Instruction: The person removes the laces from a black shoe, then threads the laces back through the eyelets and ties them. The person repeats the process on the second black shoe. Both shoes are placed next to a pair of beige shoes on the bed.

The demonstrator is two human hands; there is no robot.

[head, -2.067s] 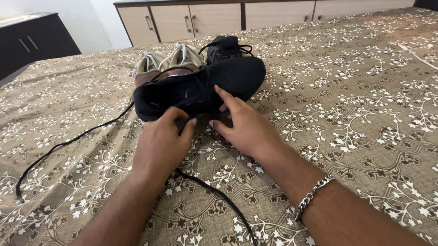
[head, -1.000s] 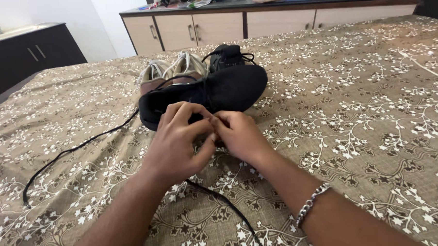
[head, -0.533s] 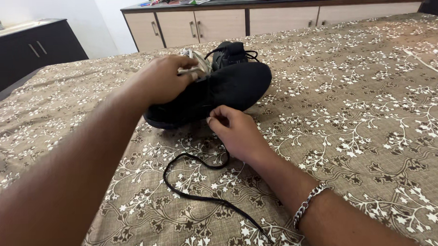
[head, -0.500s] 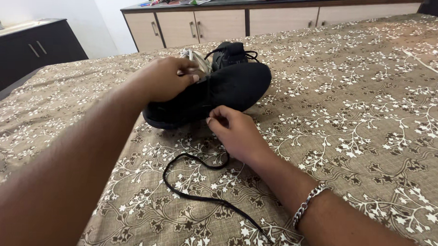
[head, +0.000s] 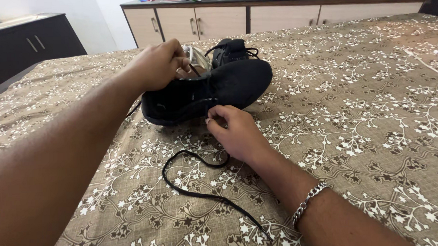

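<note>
Bracelet (head: 307, 202), silver chain, one, on the right wrist nearest the camera. Black lace (head: 197, 179), one seen, loops loose over the floral bedspread (head: 354, 118) and runs up to the right hand (head: 234, 132), whose thumb and forefinger are pinched shut on it just beside the near side of the black shoe (head: 208, 92). That shoe lies tipped on its side on the bed, toe to the right, opening to the left. Left hand (head: 158, 64) is above the collar end, fingers curled closed on a strand of the same lace where it leaves the eyelets. To do the lacing well, judged from this: hold the shoe steady, keep both pinches near the eyelets, draw the slack evenly so the lace lies flat and untwisted, keep the loose loop off the shoe. Behind: second black shoe (head: 228, 50), upright, laced, touching the first; so two black shoes. Pale shoe (head: 197, 56), one visible, mostly hidden behind the left hand. White cable (head: 423, 62), one, far right on the bed. Beige drawer cabinet (head: 225, 21) at back, four fronts seen; dark cabinet (head: 27, 45), one, far left.
</note>
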